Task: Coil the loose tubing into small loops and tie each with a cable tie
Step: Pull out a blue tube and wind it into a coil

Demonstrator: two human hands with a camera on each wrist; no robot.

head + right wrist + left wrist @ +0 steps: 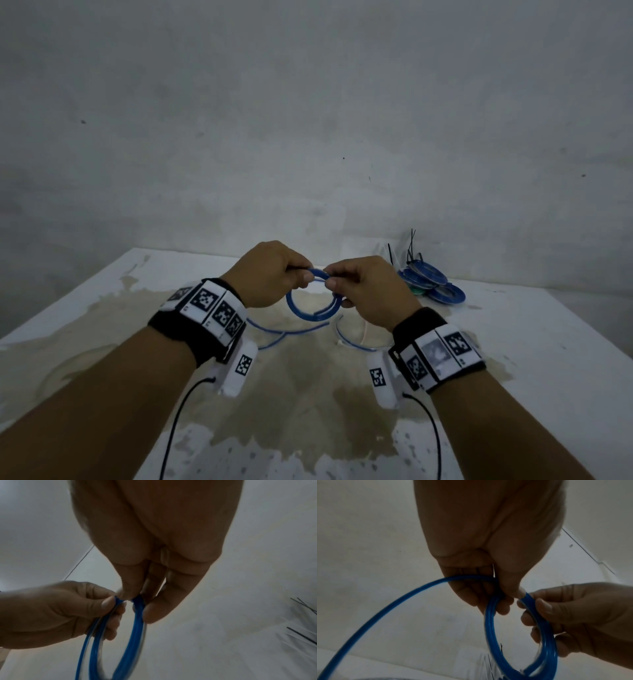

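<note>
The left hand (270, 274) is held above the stained white worktop (548, 342), its fingers and thumb curled in a closed grip on the left top of a small coil of blue tubing (313, 301). From that hand a loose length of the same tubing (376, 615) arcs away and down. More loose blue tubing (284, 334) lies on the worktop beneath the coil. The right hand (370, 291) pinches the coil's right top between thumb and fingers, the two hands nearly touching. The coil hangs between them, clear of the worktop. At the far right of the worktop sits a pile of finished blue coils (431, 286), with black cable ties (411, 246) sticking up from it.
</note>
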